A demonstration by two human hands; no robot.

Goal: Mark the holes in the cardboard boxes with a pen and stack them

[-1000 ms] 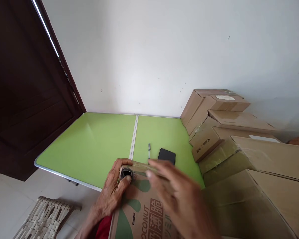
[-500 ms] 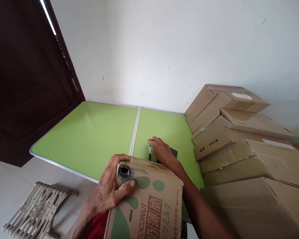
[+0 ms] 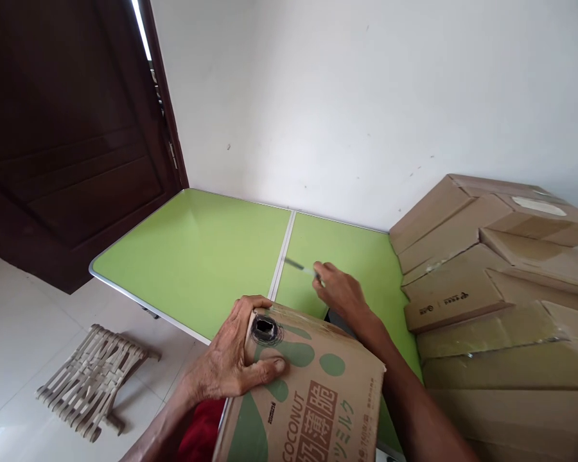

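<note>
My left hand (image 3: 236, 356) grips the upper left corner of a cardboard carton (image 3: 318, 398). Its thumb lies on the printed face and its fingers curl over the top edge. That face carries green shapes, the word COCONUT and a small dark hole (image 3: 266, 326) ringed with black scribble, just beside the thumb. Over the green table, beyond the carton, my right hand (image 3: 340, 289) is closed around a slim knife-like tool (image 3: 296, 264). The tool's dark end points left; motion blur hides its exact kind. A dark flat object (image 3: 340, 321) shows partly behind the carton.
Several closed cardboard boxes (image 3: 462, 301) are stacked along the right side. The green folding table (image 3: 212, 250) stands against a white wall. A woven stool (image 3: 94, 378) sits on the tiled floor at lower left, below a dark wooden door (image 3: 77, 128).
My right hand has swung the tool from pointing down toward the carton to pointing left over the table. My left hand keeps its grip on the carton. The view has shifted left.
</note>
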